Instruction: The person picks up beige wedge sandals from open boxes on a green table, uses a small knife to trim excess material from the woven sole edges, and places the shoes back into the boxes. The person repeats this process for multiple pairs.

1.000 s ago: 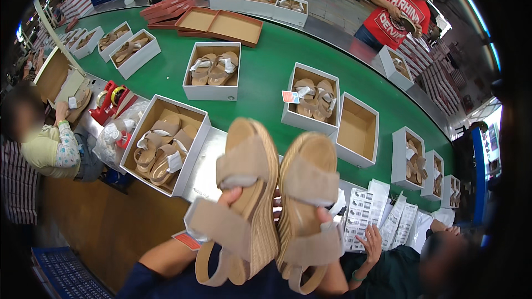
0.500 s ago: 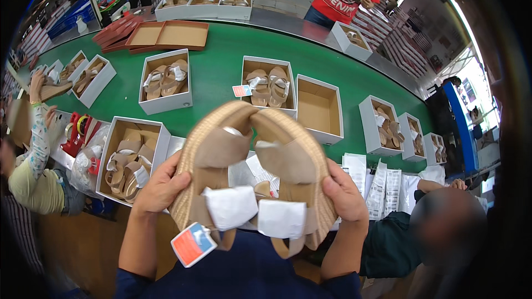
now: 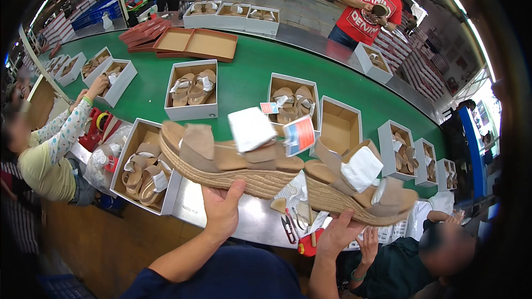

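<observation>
My left hand grips a tan wedge sandal from beneath by its woven, rope-like sole. White paper wraps that sandal's strap, and a red, white and blue hang tag dangles beside it. My right hand holds the matching wedge sandal by its sole, lower and to the right. It too carries white paper on the strap. Both sandals are held side-on over the near table edge, heels toward each other and toes outward. Behind them stands an open box with a sandal pair.
An empty open box stands behind the right sandal. A filled box sits left of my left hand. Snips and other small tools lie below the sandals. Co-workers sit close on both sides; one hand is near my right hand.
Both sandals have turned from toes-up and together to side-on, toes outward. My hands have moved under the soles. The left co-worker now reaches into a box, and the view has shifted.
</observation>
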Motion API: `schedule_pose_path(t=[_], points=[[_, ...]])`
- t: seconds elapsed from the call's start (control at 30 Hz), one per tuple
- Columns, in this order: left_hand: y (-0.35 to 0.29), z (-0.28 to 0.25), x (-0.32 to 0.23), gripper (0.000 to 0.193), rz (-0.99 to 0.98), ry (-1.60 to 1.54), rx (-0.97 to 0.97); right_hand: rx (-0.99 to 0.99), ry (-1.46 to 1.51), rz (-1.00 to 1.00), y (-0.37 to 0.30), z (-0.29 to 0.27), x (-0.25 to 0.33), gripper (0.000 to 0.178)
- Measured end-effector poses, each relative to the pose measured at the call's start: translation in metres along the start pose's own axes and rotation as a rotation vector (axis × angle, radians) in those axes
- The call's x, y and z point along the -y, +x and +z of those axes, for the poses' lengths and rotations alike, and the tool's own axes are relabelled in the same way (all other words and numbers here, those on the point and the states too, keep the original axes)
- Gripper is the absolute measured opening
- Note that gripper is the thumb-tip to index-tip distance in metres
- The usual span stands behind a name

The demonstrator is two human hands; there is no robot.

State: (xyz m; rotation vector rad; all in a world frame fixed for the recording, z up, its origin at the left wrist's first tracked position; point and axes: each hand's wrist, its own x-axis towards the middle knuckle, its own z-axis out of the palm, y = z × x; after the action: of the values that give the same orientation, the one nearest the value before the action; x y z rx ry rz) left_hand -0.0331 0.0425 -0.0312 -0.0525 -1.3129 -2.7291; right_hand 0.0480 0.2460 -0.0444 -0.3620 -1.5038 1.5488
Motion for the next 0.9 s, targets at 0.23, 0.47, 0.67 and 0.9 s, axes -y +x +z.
schedule_pose_path(t=[0.23, 0.47, 0.67, 0.9], points=[[-0.028, -0.008, 0.009, 0.052, -0.626, -0.526, 0.043, 0.049, 0.950, 0.878, -0.047, 0.035, 0.015, 0.046], [-0.034, -0.027, 0.007, 0.045, -0.785, -0.801, 0.057, 0.053, 1.185, 1.193, -0.073, 0.048, 0.012, 0.041], [-0.033, -0.053, 0.012, 0.045, -0.830, -0.857, 0.080, 0.055, 1.176, 1.210, -0.094, 0.054, 0.002, 0.043], [-0.024, -0.103, 0.002, 0.063, -0.858, -0.353, 0.459, 0.380, 0.987, 1.082, -0.118, 0.016, -0.024, 0.057]])
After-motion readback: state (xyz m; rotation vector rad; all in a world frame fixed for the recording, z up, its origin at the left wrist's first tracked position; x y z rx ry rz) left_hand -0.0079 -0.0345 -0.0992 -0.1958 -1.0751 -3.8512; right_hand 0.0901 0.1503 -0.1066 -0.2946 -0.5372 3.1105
